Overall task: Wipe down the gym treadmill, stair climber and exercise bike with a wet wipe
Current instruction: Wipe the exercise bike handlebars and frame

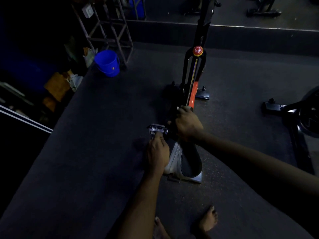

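An exercise bike (193, 90) with a black and orange frame and a red knob (197, 50) stands in front of me, seen from above. Its black and grey saddle (187, 163) is just below my hands. My left hand (158, 152) reaches to the metal left pedal (156, 128), with its fingers curled onto the pedal's near edge. My right hand (188, 125) grips the bike frame just above the saddle. A small pale bit shows at the right hand's fingertips; I cannot tell if it is the wet wipe. No wipe is plainly visible in the dim light.
A blue bucket (107, 62) stands on the dark rubber floor (103, 152) at the back left, beside a metal rack (110, 31). Part of another bike (296, 118) is on the right. My bare feet (208, 219) are at the bottom. Clutter lines the left edge.
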The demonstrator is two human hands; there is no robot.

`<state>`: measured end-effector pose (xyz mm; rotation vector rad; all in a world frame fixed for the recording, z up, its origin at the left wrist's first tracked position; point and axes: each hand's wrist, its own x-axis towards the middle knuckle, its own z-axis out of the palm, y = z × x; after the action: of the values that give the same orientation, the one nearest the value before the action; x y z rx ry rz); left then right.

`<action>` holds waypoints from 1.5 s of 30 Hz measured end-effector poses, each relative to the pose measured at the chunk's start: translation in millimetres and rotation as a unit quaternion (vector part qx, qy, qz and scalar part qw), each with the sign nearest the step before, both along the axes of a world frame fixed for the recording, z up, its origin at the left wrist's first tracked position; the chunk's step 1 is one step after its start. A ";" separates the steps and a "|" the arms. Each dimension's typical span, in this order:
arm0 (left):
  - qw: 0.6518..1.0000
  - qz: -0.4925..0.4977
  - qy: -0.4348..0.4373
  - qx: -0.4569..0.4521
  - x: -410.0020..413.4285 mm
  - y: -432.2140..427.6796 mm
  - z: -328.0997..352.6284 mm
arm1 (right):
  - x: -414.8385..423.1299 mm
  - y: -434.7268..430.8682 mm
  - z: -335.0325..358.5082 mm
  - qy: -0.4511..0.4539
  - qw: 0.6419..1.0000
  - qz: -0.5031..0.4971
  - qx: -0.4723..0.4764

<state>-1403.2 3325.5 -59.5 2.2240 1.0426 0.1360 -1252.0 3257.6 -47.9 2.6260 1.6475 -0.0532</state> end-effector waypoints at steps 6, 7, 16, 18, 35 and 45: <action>1.000 -0.004 -0.002 0.015 0.3 -0.2 1.9 | 17.8 -9.4 -0.1 -0.006 0.999 0.036 0.005; 1.000 -0.006 -0.003 0.018 0.2 -0.3 1.7 | 25.0 -6.3 1.6 0.002 1.000 0.003 0.006; 1.000 -0.013 -0.018 0.013 0.9 -1.3 1.1 | -9.0 -5.3 -25.4 0.265 0.859 -0.293 0.325; 1.000 -0.019 -0.016 0.017 0.9 -0.8 0.2 | -12.5 -4.4 -29.8 0.366 0.769 -0.367 0.374; 0.999 -0.007 0.002 0.043 1.4 1.6 -7.7 | 55.2 0.3 -10.6 0.609 0.628 -0.345 0.340; 0.999 0.016 -0.034 0.030 -1.3 -0.9 -9.5 | -24.4 0.4 -5.0 0.142 0.980 -0.070 0.125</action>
<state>-1404.5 3324.6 -69.0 2.2410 1.0504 0.2596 -1276.4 3258.0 -53.0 3.0451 1.6377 -0.2527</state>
